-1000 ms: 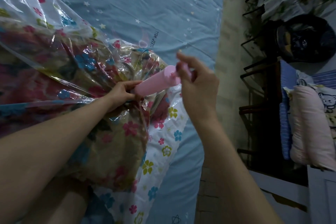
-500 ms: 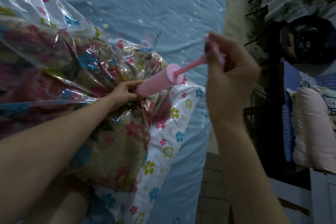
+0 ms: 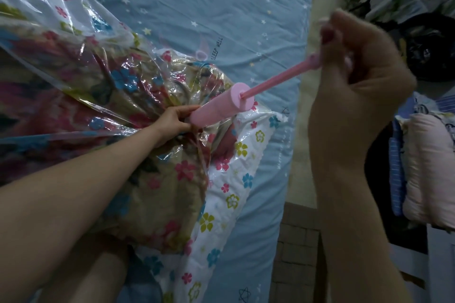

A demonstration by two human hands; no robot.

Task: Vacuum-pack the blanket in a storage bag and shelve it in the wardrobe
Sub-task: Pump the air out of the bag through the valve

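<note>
— Where is the blanket (image 3: 152, 194) kept?

— It is packed inside the clear storage bag (image 3: 81, 61) with flowers printed on it. The bag is laid on the bed, on the blue sheet (image 3: 197, 0) with little stars.

— What is held by the left hand (image 3: 172, 123)?

— The bottom end of the pink pump (image 3: 221, 107) is gripped by it, right where the pump is pressed onto the bag. The fingers are curled round the tube.

— And the right hand (image 3: 362, 66)?

— The handle at the top of the thin pink rod (image 3: 278, 79) is clasped by it. The rod is pulled far out of the tube, and the hand is held up high, away from the bag.

— What is seen at the side?

— A pink pillow (image 3: 428, 167) is seen at the right, next to some striped blue cloth (image 3: 396, 174). A dark bag (image 3: 433, 47) is seen above them.
</note>
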